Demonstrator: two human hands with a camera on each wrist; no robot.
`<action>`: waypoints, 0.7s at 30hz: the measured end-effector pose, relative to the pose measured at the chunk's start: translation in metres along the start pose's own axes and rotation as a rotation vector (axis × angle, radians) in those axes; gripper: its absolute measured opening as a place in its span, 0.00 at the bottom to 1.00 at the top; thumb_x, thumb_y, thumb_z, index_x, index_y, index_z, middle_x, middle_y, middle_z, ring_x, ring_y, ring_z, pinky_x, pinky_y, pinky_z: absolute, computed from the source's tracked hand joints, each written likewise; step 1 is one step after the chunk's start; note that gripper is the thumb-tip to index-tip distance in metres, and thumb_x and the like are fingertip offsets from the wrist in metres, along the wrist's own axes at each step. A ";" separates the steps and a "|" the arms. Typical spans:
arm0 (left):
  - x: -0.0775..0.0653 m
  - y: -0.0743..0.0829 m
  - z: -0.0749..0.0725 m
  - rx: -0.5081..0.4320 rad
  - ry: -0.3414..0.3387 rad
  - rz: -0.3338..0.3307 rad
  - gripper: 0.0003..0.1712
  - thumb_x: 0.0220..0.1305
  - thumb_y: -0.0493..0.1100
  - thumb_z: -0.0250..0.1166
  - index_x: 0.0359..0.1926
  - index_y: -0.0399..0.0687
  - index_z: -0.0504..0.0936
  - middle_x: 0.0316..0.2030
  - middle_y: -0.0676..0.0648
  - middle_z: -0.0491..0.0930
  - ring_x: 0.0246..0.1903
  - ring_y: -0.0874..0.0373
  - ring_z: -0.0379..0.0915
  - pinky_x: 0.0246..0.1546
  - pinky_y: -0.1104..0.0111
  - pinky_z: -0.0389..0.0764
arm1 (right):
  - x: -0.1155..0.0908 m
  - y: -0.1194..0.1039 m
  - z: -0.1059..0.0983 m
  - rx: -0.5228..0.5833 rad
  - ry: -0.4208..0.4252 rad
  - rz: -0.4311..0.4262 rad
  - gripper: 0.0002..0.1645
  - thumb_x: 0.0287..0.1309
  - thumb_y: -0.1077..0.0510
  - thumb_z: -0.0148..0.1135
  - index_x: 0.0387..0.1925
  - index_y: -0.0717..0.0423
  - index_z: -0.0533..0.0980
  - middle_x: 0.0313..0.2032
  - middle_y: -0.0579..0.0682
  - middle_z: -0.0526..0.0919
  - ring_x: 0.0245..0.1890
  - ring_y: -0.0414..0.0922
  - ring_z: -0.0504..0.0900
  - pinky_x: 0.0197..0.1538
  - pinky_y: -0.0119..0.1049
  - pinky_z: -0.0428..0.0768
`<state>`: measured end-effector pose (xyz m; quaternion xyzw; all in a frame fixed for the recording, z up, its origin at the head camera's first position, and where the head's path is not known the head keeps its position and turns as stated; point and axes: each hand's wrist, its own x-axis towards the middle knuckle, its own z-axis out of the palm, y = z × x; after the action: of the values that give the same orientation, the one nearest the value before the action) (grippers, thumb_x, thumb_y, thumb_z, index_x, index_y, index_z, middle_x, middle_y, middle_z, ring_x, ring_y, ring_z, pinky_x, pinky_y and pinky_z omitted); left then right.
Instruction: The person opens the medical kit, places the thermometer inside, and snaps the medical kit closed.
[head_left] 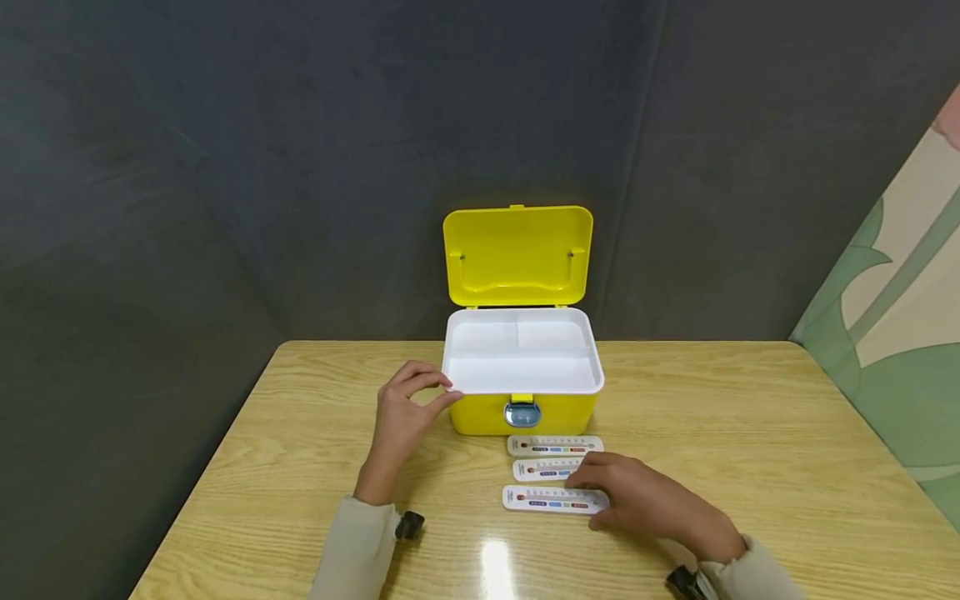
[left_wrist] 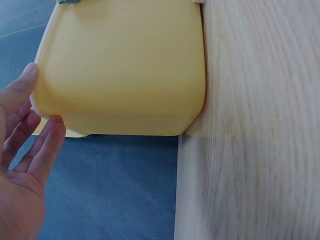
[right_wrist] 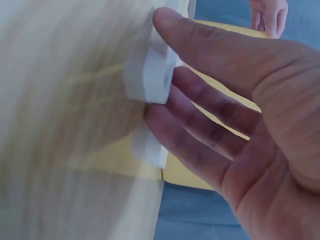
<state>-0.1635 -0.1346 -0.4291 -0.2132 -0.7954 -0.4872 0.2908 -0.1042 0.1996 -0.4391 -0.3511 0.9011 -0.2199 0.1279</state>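
Three white thermometers lie in a row before a yellow box (head_left: 480, 417) with a raised lid (head_left: 517, 258) and a white tray. Nearest the front is one thermometer (head_left: 551, 500), then a middle thermometer (head_left: 536, 469), then a far one (head_left: 555, 446) by the box. My left hand (head_left: 401, 417) touches the tray's front left corner, thumb on the front edge and fingers along the side. Around the right end of the front thermometer, my right hand (head_left: 637, 500) has its thumb and fingers spread apart; its fingers also cover the middle one's right end.
The white tray (head_left: 517, 373) has three compartments, with nothing seen in them. A blue-grey latch (head_left: 522, 414) is on the box front. Behind the wooden table (head_left: 300, 467) hangs a dark cloth (head_left: 337, 167). A patterned wall (head_left: 900, 333) stands at the right.
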 end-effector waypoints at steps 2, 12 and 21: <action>0.000 0.000 0.000 -0.004 -0.001 0.000 0.10 0.46 0.37 0.80 0.31 0.44 0.89 0.36 0.48 0.82 0.37 0.54 0.78 0.41 0.68 0.84 | 0.000 -0.003 0.003 -0.020 0.006 0.007 0.27 0.47 0.53 0.79 0.52 0.45 0.82 0.48 0.39 0.81 0.45 0.34 0.77 0.50 0.36 0.83; 0.000 0.001 0.000 -0.015 0.008 0.004 0.09 0.46 0.35 0.79 0.31 0.44 0.89 0.36 0.45 0.82 0.38 0.51 0.78 0.42 0.67 0.83 | 0.004 -0.006 0.011 -0.037 0.037 -0.008 0.28 0.48 0.50 0.78 0.53 0.43 0.82 0.49 0.38 0.82 0.46 0.33 0.77 0.50 0.35 0.82; 0.000 0.001 0.003 -0.011 0.014 0.001 0.10 0.43 0.29 0.79 0.30 0.36 0.88 0.35 0.39 0.81 0.36 0.45 0.77 0.40 0.74 0.81 | 0.003 -0.007 0.012 -0.035 0.000 0.054 0.32 0.44 0.45 0.80 0.53 0.44 0.81 0.50 0.40 0.82 0.45 0.34 0.76 0.50 0.36 0.82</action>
<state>-0.1631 -0.1319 -0.4296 -0.2119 -0.7905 -0.4929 0.2954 -0.0983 0.1893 -0.4464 -0.3288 0.9140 -0.2006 0.1277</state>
